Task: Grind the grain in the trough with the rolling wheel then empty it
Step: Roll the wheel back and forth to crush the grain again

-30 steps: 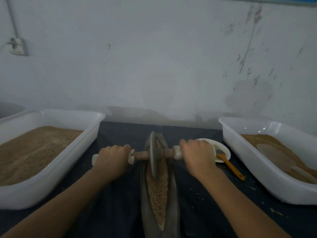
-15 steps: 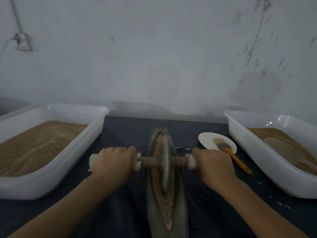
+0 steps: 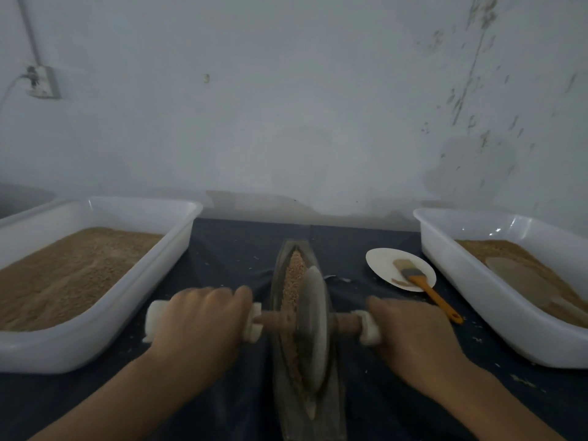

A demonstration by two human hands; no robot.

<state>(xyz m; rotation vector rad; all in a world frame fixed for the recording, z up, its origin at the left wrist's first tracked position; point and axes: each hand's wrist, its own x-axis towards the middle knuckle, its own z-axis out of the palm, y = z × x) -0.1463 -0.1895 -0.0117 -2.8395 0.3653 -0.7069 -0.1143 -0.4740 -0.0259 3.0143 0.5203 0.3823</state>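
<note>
While both hands grip the axle, I judge the grinding step to be in progress; emptying has not begun. My left hand is curled fully round the pale left handle, and my right hand is curled round the right handle. The rolling wheel, a thin grey disc on a brown wooden axle, stands upright in the trough at lower centre of the frame. The trough is a narrow, boat-shaped, dull grey vessel lying on the dark worktop. The grain inside looks coarse, tan and only partly broken. I judge that the next move calls for even downward pressure and a straight roll along the channel, keeping the wheel vertical so that grain does not spill over the rim.
</note>
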